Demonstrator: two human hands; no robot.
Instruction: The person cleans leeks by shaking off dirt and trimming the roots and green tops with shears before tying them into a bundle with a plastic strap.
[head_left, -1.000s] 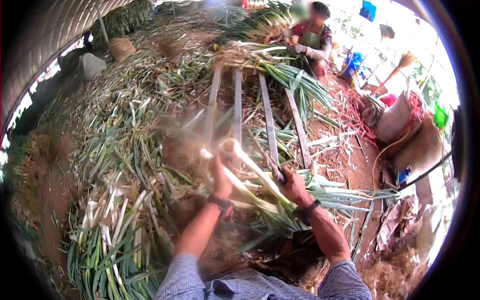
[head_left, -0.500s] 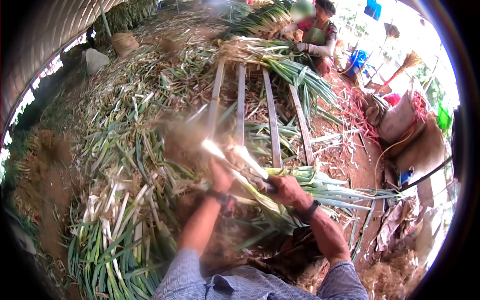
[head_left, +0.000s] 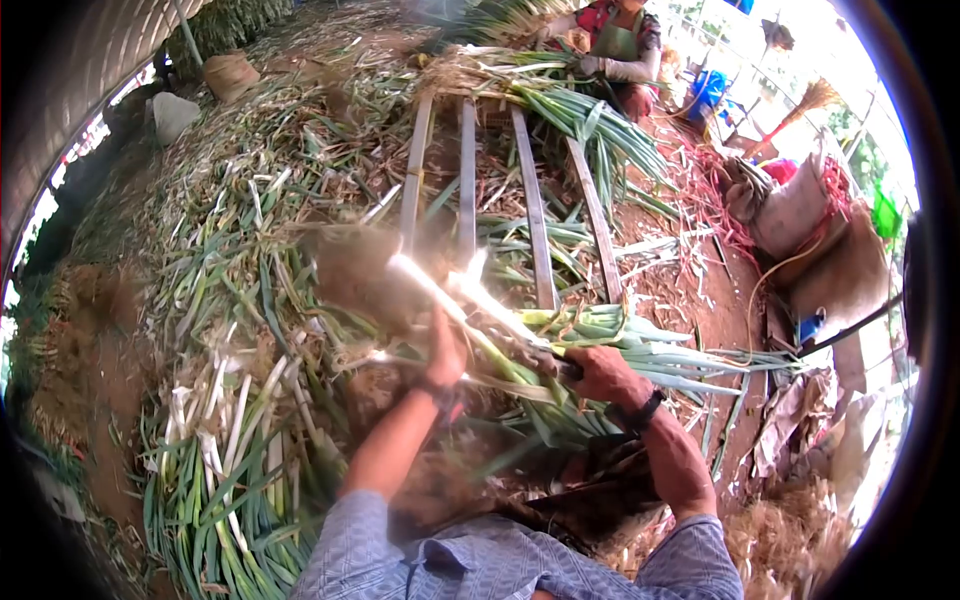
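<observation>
My left hand (head_left: 446, 352) is around a green onion (head_left: 437, 293), its fingers stretched along the pale stalk, blurred by motion. A second white stalk (head_left: 490, 303) slants beside it toward my right hand (head_left: 604, 375). That hand is closed around a dark-handled tool (head_left: 569, 369) close to the stalks; the tool's working end is hidden among them. The green leaves hang down toward my lap. Just beyond my right hand lies a bundle of green onions (head_left: 640, 345) on the lower end of a slatted rack (head_left: 534, 215).
Unpeeled-looking green onions (head_left: 225, 480) are heaped at left front. Leaf scraps (head_left: 215, 235) cover the ground at left. Across the rack, a person (head_left: 625, 60) sits near another bundle (head_left: 590, 115). Sacks (head_left: 800, 215) and a broom (head_left: 810, 105) stand at right.
The view has shifted slightly, moving the rack up and left. My right hand has moved a little right, away from my left, and the left fingers look straighter.
</observation>
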